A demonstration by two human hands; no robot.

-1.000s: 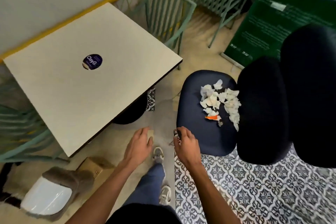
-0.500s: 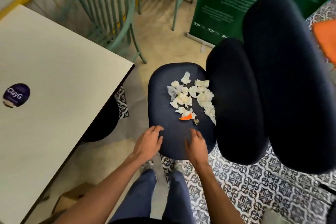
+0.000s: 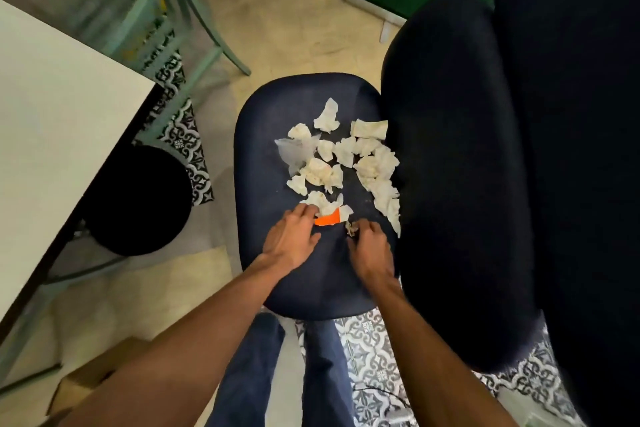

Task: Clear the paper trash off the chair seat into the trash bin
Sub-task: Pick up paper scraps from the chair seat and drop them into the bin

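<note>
Left hand (image 3: 289,239) fingers spread on paper scraps (image 3: 375,163); right hand (image 3: 370,248) curls at a brown bit (image 3: 351,229), grip unclear. Hasty sweeping could scatter scraps off the chair seat (image 3: 263,149).

Both hands reach onto a dark blue chair seat (image 3: 273,135) strewn with white paper scraps (image 3: 346,156).

The left hand (image 3: 291,236), fingers outstretched, touches a scrap beside an orange piece (image 3: 327,219). The right hand (image 3: 372,248), fingers curled, meets a small brownish crumpled bit (image 3: 351,229); whether it grips it is unclear.
</note>
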